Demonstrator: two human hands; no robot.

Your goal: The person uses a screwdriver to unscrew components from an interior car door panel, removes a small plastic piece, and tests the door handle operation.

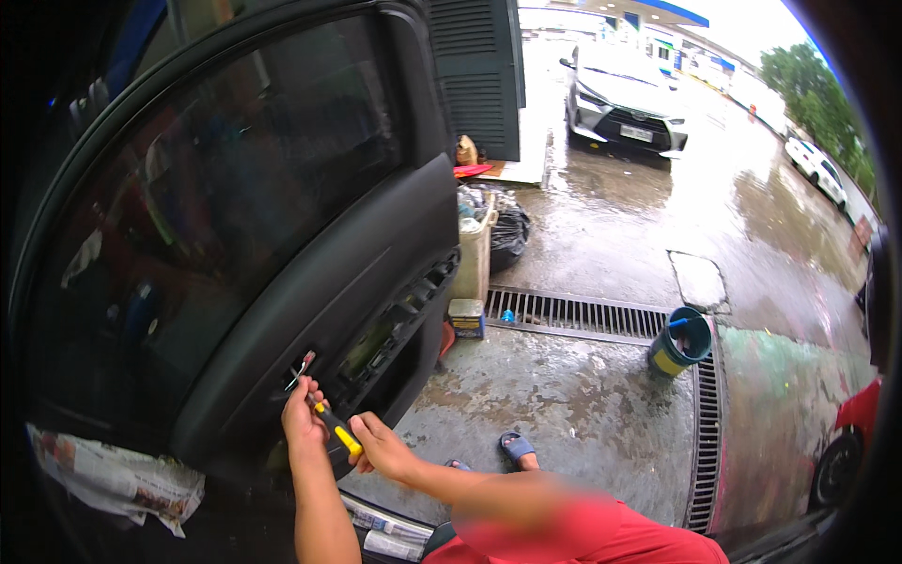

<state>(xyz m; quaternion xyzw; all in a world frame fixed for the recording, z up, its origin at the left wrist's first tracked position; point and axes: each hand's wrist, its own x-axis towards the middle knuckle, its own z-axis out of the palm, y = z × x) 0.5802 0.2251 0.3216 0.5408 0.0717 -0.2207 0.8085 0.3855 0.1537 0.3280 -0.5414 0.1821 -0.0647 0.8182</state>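
Observation:
A black car door panel (272, 329) fills the left side, its window above. In my right hand (378, 446) is a hand tool with a yellow and black handle (345, 434), probably a screwdriver. It slants up and left toward the small recess of the chrome inner door handle (301, 368). Around the tool's front end, right beside that handle, the fingers of my left hand (304, 414) are curled closed. They hide the tool's tip, and I cannot tell whether they pinch the handle or the shaft. An opening (376, 338) with bare clips shows in the panel's armrest.
Newspaper (122, 475) covers the door's lower left edge. Beyond the door stand a bin (475, 249), a black trash bag (509, 230) and a tin can (466, 318). A dark bucket (680, 343) stands by the floor grates (583, 315). A silver car (628, 103) is parked on wet ground outside.

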